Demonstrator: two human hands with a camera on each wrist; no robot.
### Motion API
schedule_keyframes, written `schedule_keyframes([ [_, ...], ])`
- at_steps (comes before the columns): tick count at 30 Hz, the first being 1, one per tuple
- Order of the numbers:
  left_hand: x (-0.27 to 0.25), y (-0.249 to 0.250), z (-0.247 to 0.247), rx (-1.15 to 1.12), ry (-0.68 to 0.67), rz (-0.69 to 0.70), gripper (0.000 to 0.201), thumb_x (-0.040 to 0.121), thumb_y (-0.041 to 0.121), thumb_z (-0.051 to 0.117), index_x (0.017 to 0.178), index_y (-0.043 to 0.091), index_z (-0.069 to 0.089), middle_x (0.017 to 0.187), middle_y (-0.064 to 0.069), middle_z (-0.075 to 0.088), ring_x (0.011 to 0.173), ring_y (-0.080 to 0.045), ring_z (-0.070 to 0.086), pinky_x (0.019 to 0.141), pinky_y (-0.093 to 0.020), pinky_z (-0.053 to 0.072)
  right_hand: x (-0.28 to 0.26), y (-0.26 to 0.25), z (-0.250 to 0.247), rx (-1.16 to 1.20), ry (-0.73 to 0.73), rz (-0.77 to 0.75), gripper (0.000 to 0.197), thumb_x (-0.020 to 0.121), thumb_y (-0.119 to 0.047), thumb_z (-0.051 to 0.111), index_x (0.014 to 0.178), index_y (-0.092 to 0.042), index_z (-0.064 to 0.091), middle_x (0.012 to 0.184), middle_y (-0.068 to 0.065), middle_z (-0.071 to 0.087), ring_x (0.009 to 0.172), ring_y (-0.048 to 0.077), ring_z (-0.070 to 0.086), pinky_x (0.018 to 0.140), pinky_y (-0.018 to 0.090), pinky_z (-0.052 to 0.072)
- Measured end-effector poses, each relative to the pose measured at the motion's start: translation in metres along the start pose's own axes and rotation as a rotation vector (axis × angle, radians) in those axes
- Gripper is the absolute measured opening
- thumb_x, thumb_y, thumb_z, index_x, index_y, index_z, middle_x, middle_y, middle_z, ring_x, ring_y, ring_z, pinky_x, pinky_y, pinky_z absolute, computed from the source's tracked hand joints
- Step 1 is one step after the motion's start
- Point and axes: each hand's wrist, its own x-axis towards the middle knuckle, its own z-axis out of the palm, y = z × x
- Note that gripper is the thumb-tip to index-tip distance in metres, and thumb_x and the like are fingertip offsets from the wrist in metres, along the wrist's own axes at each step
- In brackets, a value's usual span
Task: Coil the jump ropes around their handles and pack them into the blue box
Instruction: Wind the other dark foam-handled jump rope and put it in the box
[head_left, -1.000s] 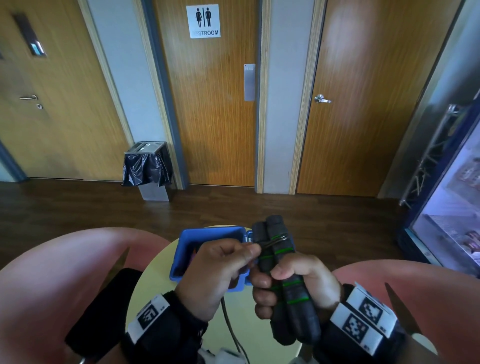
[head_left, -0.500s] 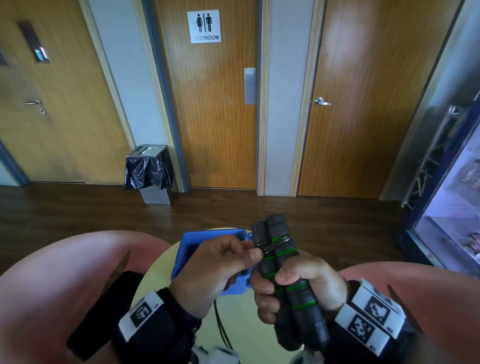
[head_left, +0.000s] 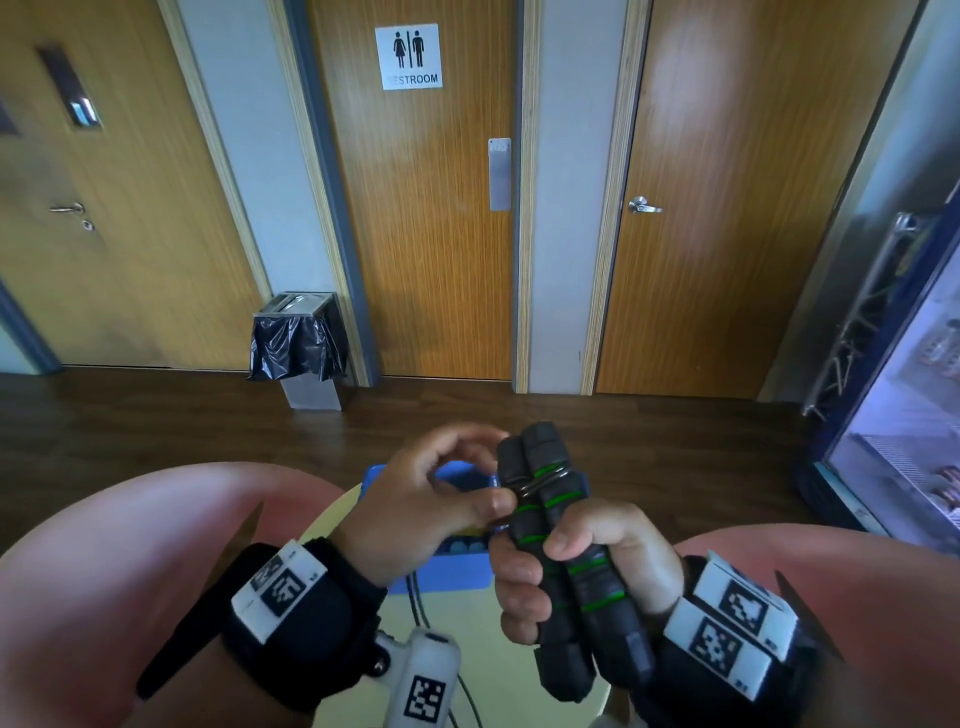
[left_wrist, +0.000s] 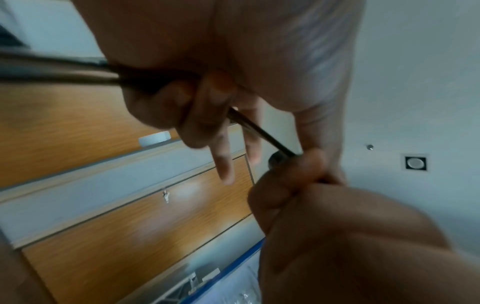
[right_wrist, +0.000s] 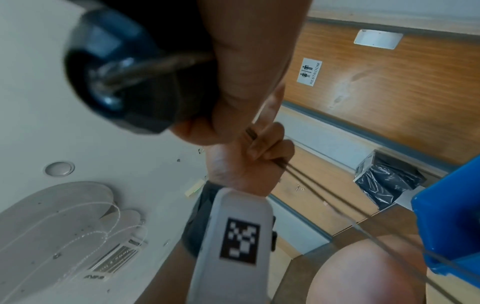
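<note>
My right hand (head_left: 576, 566) grips two black jump rope handles (head_left: 566, 525) with green rings, held together and pointing away from me. Dark wire rope (head_left: 543, 482) crosses their upper part in a couple of turns. My left hand (head_left: 441, 499) pinches the rope beside the handles, thumb against the handles' left side. In the left wrist view the rope (left_wrist: 259, 133) runs taut through my fingers. The doubled rope (right_wrist: 324, 197) hangs slack down past the blue box (right_wrist: 451, 209). The blue box (head_left: 441, 571) sits on the round table behind my hands, mostly hidden.
The round pale yellow table (head_left: 498, 654) stands between two pink chair backs (head_left: 119, 561). Loose rope (head_left: 418, 608) trails over the table. Beyond are wooden doors, a bin with a black bag (head_left: 301, 343) and a glass-fronted fridge (head_left: 909, 415) at right.
My left hand has lifted slightly and its fingers have spread while still pinching the rope. Both hands sit a little higher in view; the handles stay in my right hand.
</note>
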Motion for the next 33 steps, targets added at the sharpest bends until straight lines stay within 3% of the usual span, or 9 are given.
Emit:
schedule_keyframes([
  [3,0.002,0.002,-0.004,-0.07,-0.284,-0.008,0.081,0.079,0.038,0.079,0.147,0.023,0.036,0.091,0.006,0.066,0.066,-0.01,0.058,0.066,-0.02,0.049,-0.001,0.004,0.005,0.02,-0.027,0.016,0.028,0.073,-0.012,0.051,0.1,-0.009,0.048,0.071,0.006,0.047,0.058,0.02,0.051,0.065,0.032,0.041],
  [6,-0.001,0.014,0.0,-0.051,-0.371,0.01,0.078,0.087,0.044,0.068,0.152,0.028,0.029,0.087,0.004,0.067,0.071,-0.01,0.058,0.071,-0.02,0.048,-0.004,0.009,0.012,0.092,-0.046,-0.003,0.027,0.074,-0.014,0.048,0.1,-0.008,0.045,0.07,0.006,0.045,0.056,0.019,0.05,0.063,0.03,0.039],
  [9,-0.004,0.018,0.007,-0.224,-0.454,0.024,0.069,0.087,0.042,0.071,0.147,0.031,0.038,0.13,-0.023,0.061,0.108,-0.04,0.063,0.093,-0.052,0.044,-0.004,0.012,0.022,0.091,-0.107,-0.021,0.03,0.073,-0.018,0.049,0.101,-0.01,0.045,0.07,0.002,0.046,0.057,0.015,0.05,0.062,0.029,0.037],
  [11,-0.006,0.017,0.015,-0.371,-0.486,0.049,0.059,0.09,0.032,0.069,0.142,0.026,0.043,0.135,-0.033,0.052,0.126,-0.046,0.051,0.104,-0.066,0.03,-0.003,0.013,0.029,0.083,-0.137,-0.044,0.031,0.072,-0.02,0.048,0.102,-0.011,0.045,0.071,0.0,0.047,0.057,0.013,0.051,0.06,0.029,0.035],
  [15,-0.004,0.019,0.019,-0.328,-0.339,0.025,0.051,0.084,0.033,0.071,0.129,0.023,0.05,0.1,-0.035,0.055,0.09,-0.04,0.05,0.082,-0.057,0.038,-0.003,0.013,0.032,0.091,-0.144,-0.043,0.032,0.073,-0.025,0.051,0.102,-0.012,0.046,0.072,-0.003,0.052,0.059,0.011,0.055,0.06,0.026,0.042],
  [19,-0.011,0.023,0.015,-0.168,-0.298,0.029,0.049,0.079,0.033,0.059,0.128,0.029,0.051,0.086,0.006,0.061,0.073,-0.021,0.05,0.073,-0.035,0.042,-0.005,0.012,0.025,0.055,-0.108,0.0,0.036,0.079,-0.032,0.055,0.107,-0.01,0.049,0.082,0.002,0.058,0.07,0.014,0.062,0.065,0.026,0.049],
  [21,-0.013,0.024,0.014,-0.151,-0.287,0.031,0.053,0.078,0.033,0.058,0.129,0.025,0.046,0.081,0.012,0.063,0.06,-0.007,0.053,0.064,-0.021,0.046,-0.005,0.012,0.022,0.046,-0.063,0.032,0.042,0.082,-0.037,0.058,0.108,-0.004,0.053,0.093,0.01,0.061,0.083,0.023,0.065,0.069,0.028,0.053],
  [26,-0.015,0.018,0.009,-0.186,-0.283,0.056,0.055,0.081,0.024,0.059,0.133,0.015,0.041,0.097,-0.013,0.05,0.065,-0.003,0.059,0.057,-0.013,0.048,-0.013,0.013,0.007,0.013,0.036,0.12,0.065,0.082,-0.054,0.067,0.113,0.003,0.061,0.096,0.016,0.064,0.096,0.037,0.066,0.088,0.044,0.053],
  [33,-0.02,0.004,0.003,-0.253,-0.176,0.006,0.05,0.08,0.023,0.065,0.128,0.023,0.051,0.09,-0.003,0.06,0.076,-0.015,0.058,0.059,-0.022,0.047,-0.013,0.008,0.007,-0.286,0.2,0.182,0.049,0.072,-0.033,0.075,0.115,-0.009,0.069,0.101,0.019,0.066,0.09,0.035,0.065,0.084,0.045,0.053],
])
